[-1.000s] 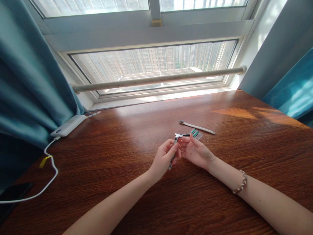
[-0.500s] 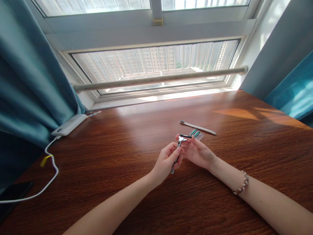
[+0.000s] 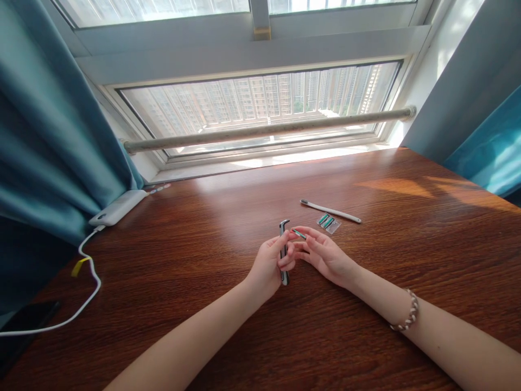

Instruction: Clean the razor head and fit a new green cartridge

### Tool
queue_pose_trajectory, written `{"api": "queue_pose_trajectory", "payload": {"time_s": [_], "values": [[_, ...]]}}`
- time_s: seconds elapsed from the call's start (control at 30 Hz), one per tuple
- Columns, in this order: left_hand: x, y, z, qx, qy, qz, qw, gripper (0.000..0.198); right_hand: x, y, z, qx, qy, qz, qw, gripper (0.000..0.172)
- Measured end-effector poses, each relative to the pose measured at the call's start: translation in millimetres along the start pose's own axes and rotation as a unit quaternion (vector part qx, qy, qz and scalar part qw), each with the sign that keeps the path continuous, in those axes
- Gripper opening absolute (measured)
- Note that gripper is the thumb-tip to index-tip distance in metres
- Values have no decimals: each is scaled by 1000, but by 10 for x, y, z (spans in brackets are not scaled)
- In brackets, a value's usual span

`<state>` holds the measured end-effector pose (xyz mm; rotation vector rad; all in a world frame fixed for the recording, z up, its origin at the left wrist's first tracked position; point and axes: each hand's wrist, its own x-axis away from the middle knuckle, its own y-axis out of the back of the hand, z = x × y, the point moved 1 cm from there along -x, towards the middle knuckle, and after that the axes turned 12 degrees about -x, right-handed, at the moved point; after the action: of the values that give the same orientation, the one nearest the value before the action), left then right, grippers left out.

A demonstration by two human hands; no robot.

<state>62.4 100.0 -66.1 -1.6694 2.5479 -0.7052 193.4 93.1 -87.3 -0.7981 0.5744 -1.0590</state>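
My left hand is closed around a silver and black razor handle, held upright above the wooden table. The handle's head end carries no blade. My right hand pinches a small green and black blade cartridge between thumb and fingertips, just right of the handle's top. A beaded bracelet circles my right wrist.
A clear tray with green spare cartridges lies just beyond my right hand. A white toothbrush lies behind it. A white power bank with a white cable sits at the far left by the teal curtain. A dark phone lies at the left edge.
The cartridge has come off the razor head and is now apart in my right hand. My left hand has turned the handle upright and shifted it slightly left.
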Motion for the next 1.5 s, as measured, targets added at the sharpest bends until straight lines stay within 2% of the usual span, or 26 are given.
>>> {"api": "queue_pose_trajectory", "payload": {"time_s": [0.17,0.3,0.47,0.67,0.87,0.97,1.07,1.17,1.3,1.5], "values": [[-10,20,-16,41,49,53,997,32,10,40,-44,107,39,-8,994,39],[-2,29,-18,45,50,64,996,32,5,53,-17,161,51,-25,985,38],[-6,41,-10,28,62,73,995,33,0,26,31,200,66,-2,978,36],[-7,31,-1,16,59,56,997,30,13,2,59,253,76,30,964,44],[-10,22,-7,7,35,36,999,37,30,-15,117,326,126,42,936,41],[-12,39,-27,-5,25,35,999,42,24,8,155,295,107,26,949,39],[-4,44,-43,-21,32,51,998,41,2,59,196,202,71,-4,977,35],[15,28,-46,-24,50,80,995,41,-26,112,241,121,26,-10,992,34],[43,3,-35,-41,52,97,993,40,-48,159,297,86,4,-7,996,37],[77,-17,-3,-87,13,83,993,39,-43,173,308,82,-7,3,997,41]]}}
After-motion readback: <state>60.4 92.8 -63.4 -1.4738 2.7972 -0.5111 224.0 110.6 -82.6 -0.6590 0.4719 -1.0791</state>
